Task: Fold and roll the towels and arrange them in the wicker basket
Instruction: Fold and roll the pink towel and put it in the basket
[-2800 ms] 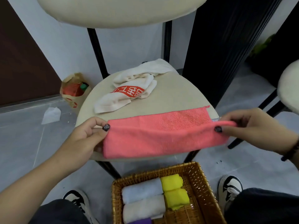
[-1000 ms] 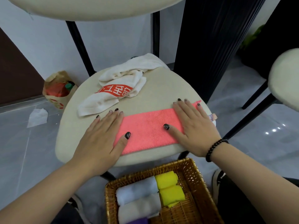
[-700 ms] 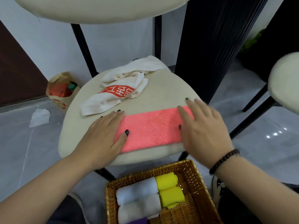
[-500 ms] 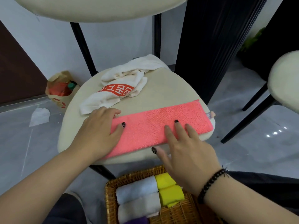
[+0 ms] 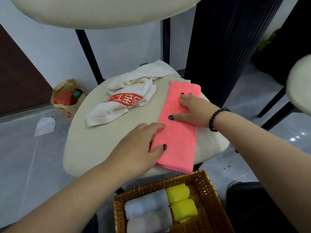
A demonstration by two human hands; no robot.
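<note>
Pink towel (image 5: 179, 137) lies folded into a narrow strip on the cream chair seat (image 5: 94, 145), right half of the seat, just above the wicker basket (image 5: 210, 195). Long axis runs about 12-to-6 on the clock, tilted slightly, far short end toward 12–1 o'clock, near short end hanging at the seat's front edge toward 6. Probably lined up this way so it can be rolled along its length straight toward or away from the person.

Left hand (image 5: 139, 148) rests flat at the strip's left long edge near the near end, fingers (image 5: 158, 130) straight and relaxed, thumb on the cloth; nothing gripped, it pins the layers. Right hand (image 5: 193, 110) lies flat across the far half, fingers spread and extended, pressing down, not pinching. Both look like smoothing and holding so the fold stays flat before rolling.

White towel with red print (image 5: 122, 101) sits bunched at 10–11 o'clock of the pink one, apart from it, not yet folded. Basket at 6 o'clock on the floor already holds rolled towels: pale blue-grey roll (image 5: 146, 204), grey-white roll (image 5: 148, 222), two yellow rolls (image 5: 180, 202). Right side of the basket looks free for the next roll.
</note>
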